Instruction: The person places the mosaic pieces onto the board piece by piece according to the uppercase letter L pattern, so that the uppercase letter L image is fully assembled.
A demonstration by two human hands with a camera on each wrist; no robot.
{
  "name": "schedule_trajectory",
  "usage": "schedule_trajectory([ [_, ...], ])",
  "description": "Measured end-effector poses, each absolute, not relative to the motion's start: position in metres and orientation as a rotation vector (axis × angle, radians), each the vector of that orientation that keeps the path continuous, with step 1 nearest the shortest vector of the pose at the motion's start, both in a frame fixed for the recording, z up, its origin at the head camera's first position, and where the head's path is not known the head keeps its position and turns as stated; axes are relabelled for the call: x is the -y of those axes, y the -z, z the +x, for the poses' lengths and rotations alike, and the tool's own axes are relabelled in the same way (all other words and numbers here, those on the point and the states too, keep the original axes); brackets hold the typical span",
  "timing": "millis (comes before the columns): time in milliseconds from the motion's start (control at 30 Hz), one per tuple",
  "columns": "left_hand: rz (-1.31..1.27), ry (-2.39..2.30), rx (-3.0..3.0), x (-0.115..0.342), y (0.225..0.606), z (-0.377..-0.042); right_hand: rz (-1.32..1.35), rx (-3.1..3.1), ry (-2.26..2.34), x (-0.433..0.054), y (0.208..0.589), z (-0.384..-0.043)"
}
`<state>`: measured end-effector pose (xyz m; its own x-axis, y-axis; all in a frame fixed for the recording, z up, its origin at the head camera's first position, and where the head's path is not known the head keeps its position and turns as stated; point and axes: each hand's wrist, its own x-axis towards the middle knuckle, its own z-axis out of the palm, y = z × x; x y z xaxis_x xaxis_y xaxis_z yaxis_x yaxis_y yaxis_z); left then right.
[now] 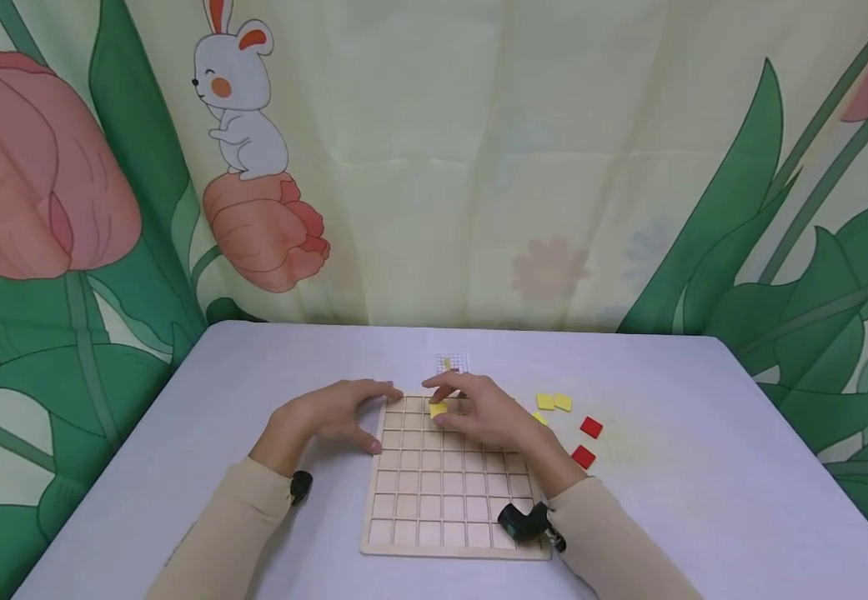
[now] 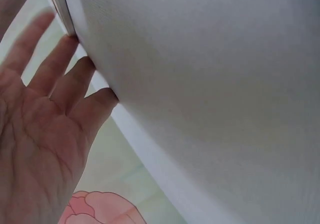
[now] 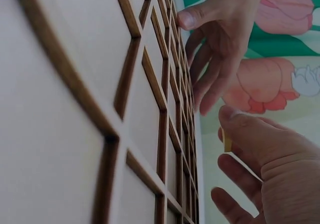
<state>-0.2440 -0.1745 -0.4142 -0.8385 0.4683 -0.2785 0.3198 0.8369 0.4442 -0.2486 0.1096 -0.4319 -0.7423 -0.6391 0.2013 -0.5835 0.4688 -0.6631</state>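
A wooden grid board [image 1: 431, 483] lies flat on the table, divided into square cells by thin raised strips. Above its far rows, my right hand [image 1: 482, 412] pinches a yellow square tile [image 1: 438, 409] between thumb and finger. The tile shows edge-on in the right wrist view, with the thumb [image 3: 232, 115] against it. My left hand [image 1: 339, 412] rests at the board's far left corner, fingers straight, thumb at the left edge. In the left wrist view the fingertips of that hand [image 2: 45, 114] touch the tabletop beside the board's edge.
Two yellow tiles [image 1: 554, 402] lie right of the board, another partly behind my right wrist. Two red tiles [image 1: 588, 442] are nearer. A small printed grid card [image 1: 452, 362] lies beyond the board. Black cameras [image 1: 524, 523] are strapped to both wrists. A patterned curtain [image 1: 434, 167] hangs behind the table.
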Motion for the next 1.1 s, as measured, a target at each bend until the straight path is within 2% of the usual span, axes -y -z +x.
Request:
schedule_trajectory([
  [700,0.600,-0.516,-2.650,0.174,0.416,-0.247,-1.055,-2.661,1.112,-0.095,0.451,-0.248],
  [1100,0.571,-0.519,-2.650,0.172,0.414,-0.248,-1.036,-2.613,1.137,-0.113,0.436,-0.248],
])
